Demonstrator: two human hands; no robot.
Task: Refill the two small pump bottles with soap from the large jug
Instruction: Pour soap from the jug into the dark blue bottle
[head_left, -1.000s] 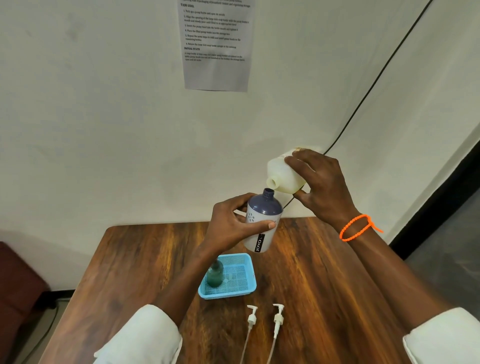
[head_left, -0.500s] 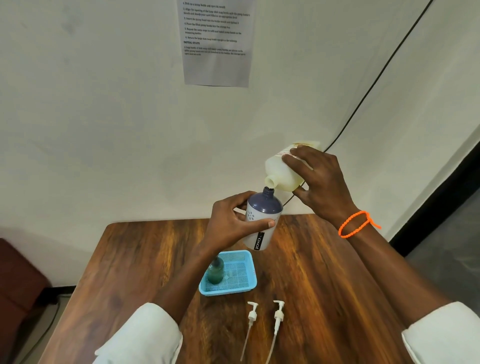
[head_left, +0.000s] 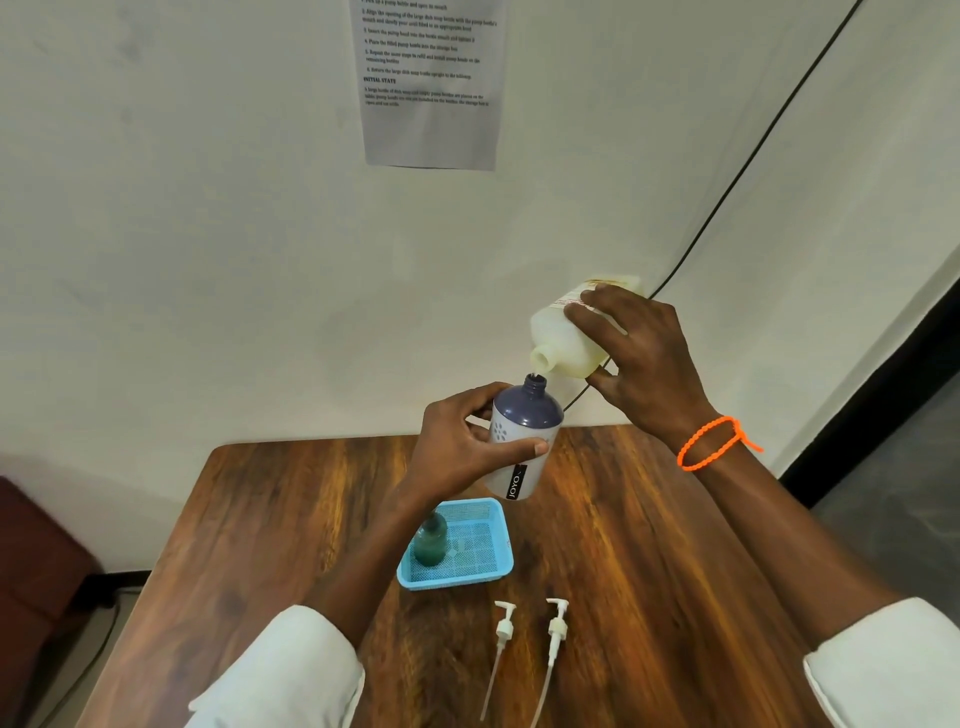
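The large jug (head_left: 569, 340) is pale, translucent and cream-coloured, tipped steeply with its open mouth pointing down-left, just right of frame centre. The right hand (head_left: 641, 358) grips its body, fingers (head_left: 597, 317) spread across the upper side and thumb underneath. Directly below the jug mouth sits the open neck of a small pump bottle (head_left: 522, 439): dark blue shoulder, white lower body, a black vertical label reading "JOYO". The left hand (head_left: 462, 447) holds this bottle above the surface (head_left: 649, 571), fingers curled round the far side and thumb pressed across the front. The gap between the two openings is very small (contact cannot be confirmed), and any soap stream is too fine to make out.

A second small bottle (head_left: 430, 540), green-tinted, stands in the left part of a blue mesh tray (head_left: 457, 579) at lower centre; the left forearm partly covers it.

Two white pump heads (head_left: 530, 629) lie side by side on the wooden surface below the tray, their dip tubes running toward the bottom edge of the frame.

Count: one jug, two small bottles, two pump heads, one tray. An orange cord band (head_left: 709, 444) circles the right wrist. The upper part of a printed sheet (head_left: 431, 88) on the wall is cut off at the top edge.
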